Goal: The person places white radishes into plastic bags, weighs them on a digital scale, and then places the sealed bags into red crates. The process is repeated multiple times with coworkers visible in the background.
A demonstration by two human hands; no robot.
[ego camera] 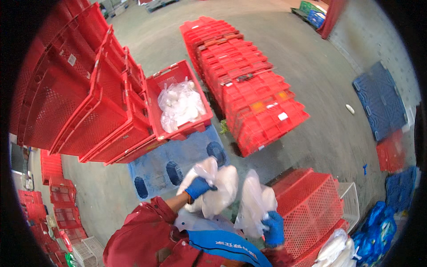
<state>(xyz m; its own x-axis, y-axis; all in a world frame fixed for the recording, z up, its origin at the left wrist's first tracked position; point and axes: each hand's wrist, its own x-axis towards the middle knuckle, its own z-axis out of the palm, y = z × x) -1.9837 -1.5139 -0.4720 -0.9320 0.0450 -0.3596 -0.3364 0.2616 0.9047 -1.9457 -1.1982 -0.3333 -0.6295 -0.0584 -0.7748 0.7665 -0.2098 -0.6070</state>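
Note:
My left hand (201, 188), in a blue glove, grips the gathered tops of clear plastic bags (224, 192) filled with long white produce, perhaps white radishes. They hang in front of my body, over the near edge of a blue plastic pallet (155, 172). My right hand (274, 229), gloved in blue too, is closed on another clear bag (252, 195) with pale contents, beside a red perforated crate (307, 203). Beyond the pallet's bare part, a red crate (189, 127) holds several similar bags (182, 103).
Tall red crates (96, 123) rise at the left. A long row of nested red crates (247, 86) stands ahead. One white radish (349, 108) lies on the concrete floor near a dark blue pallet (382, 100). Filled bags (335, 248) sit low at the right.

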